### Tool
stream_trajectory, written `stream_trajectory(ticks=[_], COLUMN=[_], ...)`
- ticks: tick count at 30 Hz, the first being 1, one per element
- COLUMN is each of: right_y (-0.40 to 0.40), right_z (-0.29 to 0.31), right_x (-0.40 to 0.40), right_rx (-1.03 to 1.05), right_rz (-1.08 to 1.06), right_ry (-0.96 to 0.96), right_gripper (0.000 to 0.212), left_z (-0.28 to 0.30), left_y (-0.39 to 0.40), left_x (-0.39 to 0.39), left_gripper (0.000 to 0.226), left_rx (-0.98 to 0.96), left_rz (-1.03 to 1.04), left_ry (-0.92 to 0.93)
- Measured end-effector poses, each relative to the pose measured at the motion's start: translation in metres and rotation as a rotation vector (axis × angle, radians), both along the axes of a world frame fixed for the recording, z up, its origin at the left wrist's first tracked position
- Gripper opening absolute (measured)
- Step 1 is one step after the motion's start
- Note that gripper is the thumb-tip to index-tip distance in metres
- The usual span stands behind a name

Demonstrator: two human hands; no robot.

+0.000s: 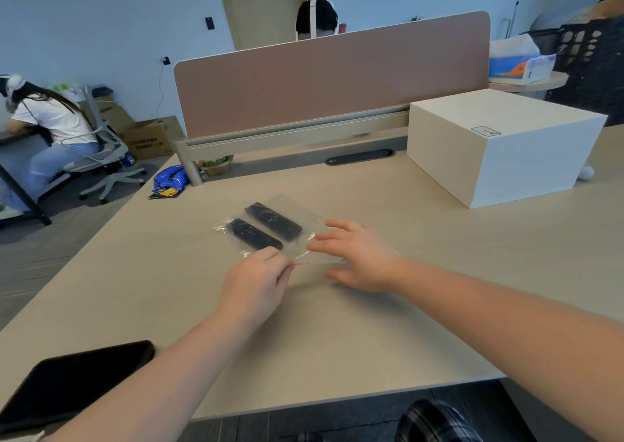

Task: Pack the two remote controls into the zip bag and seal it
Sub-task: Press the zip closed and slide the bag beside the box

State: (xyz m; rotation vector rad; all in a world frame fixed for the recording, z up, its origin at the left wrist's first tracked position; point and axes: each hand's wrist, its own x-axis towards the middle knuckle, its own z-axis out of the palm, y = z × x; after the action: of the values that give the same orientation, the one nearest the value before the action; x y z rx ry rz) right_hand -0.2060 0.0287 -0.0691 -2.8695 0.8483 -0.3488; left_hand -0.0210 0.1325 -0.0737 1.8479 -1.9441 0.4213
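Observation:
A clear zip bag (pixel 297 215) lies flat on the beige table. Two black remote controls lie side by side inside it, one nearer me (pixel 253 234) and one farther (pixel 274 221). The bag's red zip strip (pixel 300 264) runs along its near edge. My left hand (pixel 256 282) pinches the left end of that strip with thumb and fingers. My right hand (pixel 358 255) hovers over the bag's right near corner, fingers spread, holding nothing.
A white box (pixel 503 147) stands at the back right. A dark tablet (pixel 71 380) lies at the near left edge. A blue snack packet (pixel 169 179) lies at the far left corner by the pink divider (pixel 331 80). A seated person (pixel 47 137) is at left.

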Motion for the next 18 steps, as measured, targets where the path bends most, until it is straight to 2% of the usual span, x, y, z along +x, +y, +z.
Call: stream_trajectory(ticks=[4,6,13,18], right_y=[0.002,0.002,0.003,0.013], right_z=[-0.005,-0.005,-0.002,-0.003], right_x=[0.019,0.023,0.026,0.031], right_rx=[-0.224,-0.239,-0.17,-0.245], right_rz=[0.115,0.097,0.022,0.078], right_ry=[-0.193,-0.239,-0.194,-0.266], right_gripper=[0.022,0.004,0.018,0.011], left_z=[-0.004,-0.01,-0.014,-0.014], left_y=[0.002,0.004,0.007,0.003], left_x=[0.001,0.004,0.016,0.013], left_gripper=[0.026,0.025,0.026,0.023], left_rx=[-0.075,-0.094,-0.216,-0.256], left_rz=[-0.018,-0.025,-0.079,-0.067], left_ry=[0.011,0.008,0.007,-0.01])
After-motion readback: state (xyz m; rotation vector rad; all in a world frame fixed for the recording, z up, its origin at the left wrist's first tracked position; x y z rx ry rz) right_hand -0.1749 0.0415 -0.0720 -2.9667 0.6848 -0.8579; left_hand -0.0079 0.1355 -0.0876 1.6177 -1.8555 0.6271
